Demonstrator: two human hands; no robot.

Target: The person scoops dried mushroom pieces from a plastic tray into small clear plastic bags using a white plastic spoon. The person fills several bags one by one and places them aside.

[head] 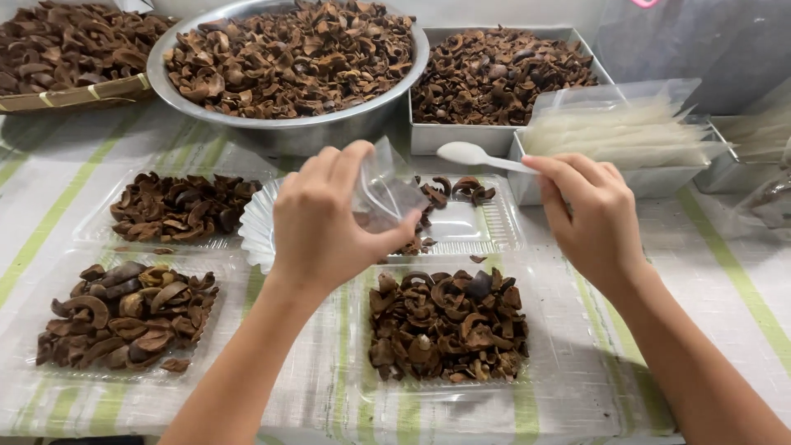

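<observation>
We are pinching a small clear bag [381, 194] in our left hand [325, 218] while our right hand [589, 214] is gripping a white spoon [478, 155]; three trays [445, 325] around them are sitting filled, and the tray [474, 227] beyond is nearly empty.

round steel bowl [288, 124] – heaped brown dried husk pieces | rectangular grey metal tray [461, 136] – same pieces | woven basket [74, 95], far left | three clear plastic trays: [99, 227], [33, 330], [445, 387] | green-striped tablecloth [725, 264]

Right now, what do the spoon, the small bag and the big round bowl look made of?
Spoon in the right hand: white, matte, probably plastic. Small bag in the left hand: thin clear plastic film, see-through and creased. Big round bowl: metal, likely steel; grey rim with a dull sheen.
</observation>
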